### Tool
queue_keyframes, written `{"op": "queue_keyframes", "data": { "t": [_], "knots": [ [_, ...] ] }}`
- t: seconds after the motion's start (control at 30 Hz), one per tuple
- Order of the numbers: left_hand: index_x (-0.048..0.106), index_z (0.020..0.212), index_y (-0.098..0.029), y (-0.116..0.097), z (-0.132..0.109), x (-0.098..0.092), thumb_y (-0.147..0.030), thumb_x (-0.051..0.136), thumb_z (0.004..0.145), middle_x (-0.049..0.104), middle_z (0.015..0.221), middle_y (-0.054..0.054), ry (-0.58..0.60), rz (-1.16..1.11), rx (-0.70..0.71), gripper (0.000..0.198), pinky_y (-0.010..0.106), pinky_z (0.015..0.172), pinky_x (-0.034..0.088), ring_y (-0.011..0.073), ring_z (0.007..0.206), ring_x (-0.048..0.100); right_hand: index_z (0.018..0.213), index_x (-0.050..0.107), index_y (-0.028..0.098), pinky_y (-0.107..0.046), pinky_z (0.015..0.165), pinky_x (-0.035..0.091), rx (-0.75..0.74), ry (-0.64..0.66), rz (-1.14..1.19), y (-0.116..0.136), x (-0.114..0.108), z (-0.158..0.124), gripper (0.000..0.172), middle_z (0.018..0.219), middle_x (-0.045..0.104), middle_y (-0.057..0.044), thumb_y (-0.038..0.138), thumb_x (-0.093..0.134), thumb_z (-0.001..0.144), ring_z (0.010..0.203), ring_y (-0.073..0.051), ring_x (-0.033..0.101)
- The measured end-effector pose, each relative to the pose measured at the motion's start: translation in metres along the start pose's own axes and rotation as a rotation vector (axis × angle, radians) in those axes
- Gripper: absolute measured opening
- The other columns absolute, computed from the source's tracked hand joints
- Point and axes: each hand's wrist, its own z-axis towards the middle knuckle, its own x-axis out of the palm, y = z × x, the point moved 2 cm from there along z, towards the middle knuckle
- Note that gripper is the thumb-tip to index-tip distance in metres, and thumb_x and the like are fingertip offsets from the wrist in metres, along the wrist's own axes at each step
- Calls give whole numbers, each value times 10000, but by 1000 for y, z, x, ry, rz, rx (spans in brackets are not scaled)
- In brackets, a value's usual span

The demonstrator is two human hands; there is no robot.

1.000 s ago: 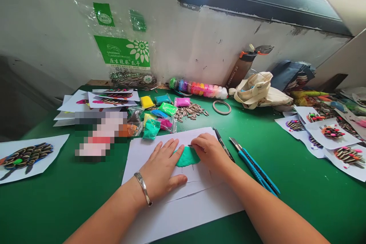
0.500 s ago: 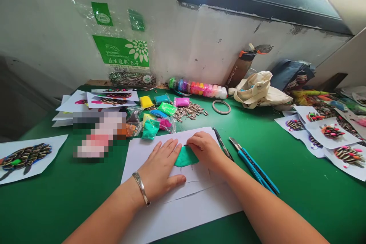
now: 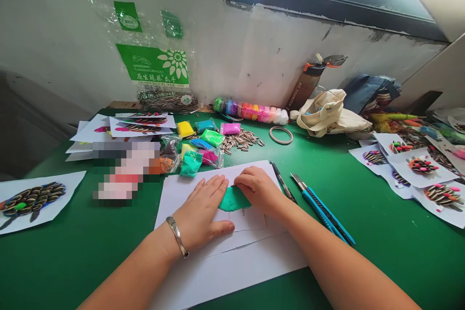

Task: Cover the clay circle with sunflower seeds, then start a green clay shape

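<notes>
Head view: your left hand (image 3: 199,210) lies flat, fingers spread and open, tips just beside the teal clay (image 3: 232,198), apparently pinning the paper sheet (image 3: 250,264). Your right hand (image 3: 258,190) is curled, fingers down on the clay's upper edge, likely pressing it; can't tell if they pinch anything small. Clay sits mid-sheet, between both hands. A blue utility knife (image 3: 327,213) and a slim tool (image 3: 282,183) lie just right of the sheet, within easy reach. Toward the far table (image 3: 54,261) edge: clay packets (image 3: 191,163) in clear bags, loose sunflower seeds (image 3: 240,140), a clear pack of coloured clay (image 3: 250,115). Seed pictures (image 3: 421,167) sit by the right edge. A seed bag (image 3: 152,65) hangs on the wall (image 3: 254,58).
</notes>
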Motion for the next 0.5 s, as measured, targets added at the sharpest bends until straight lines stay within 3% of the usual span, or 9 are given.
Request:
{"op": "queue_keyframes", "data": {
  "t": [0.23,0.5],
  "knots": [
    [353,1416,-123,10,1,-9,-411,653,753,262,1522,152,-26,-83,-46,783,460,1139,238,307,1410,190,806,698,187,-249,674,380,70,25,93,1,-2,11,217,772,650,-30,69,521,848,752,-146,553],
    [422,1381,-123,13,2,-7,-410,696,722,288,1510,164,-51,-109,-48,769,472,1135,263,329,1399,227,780,695,181,-253,655,347,-73,56,33,7,4,16,223,733,631,-37,115,508,882,718,-144,525]
  ]
}}
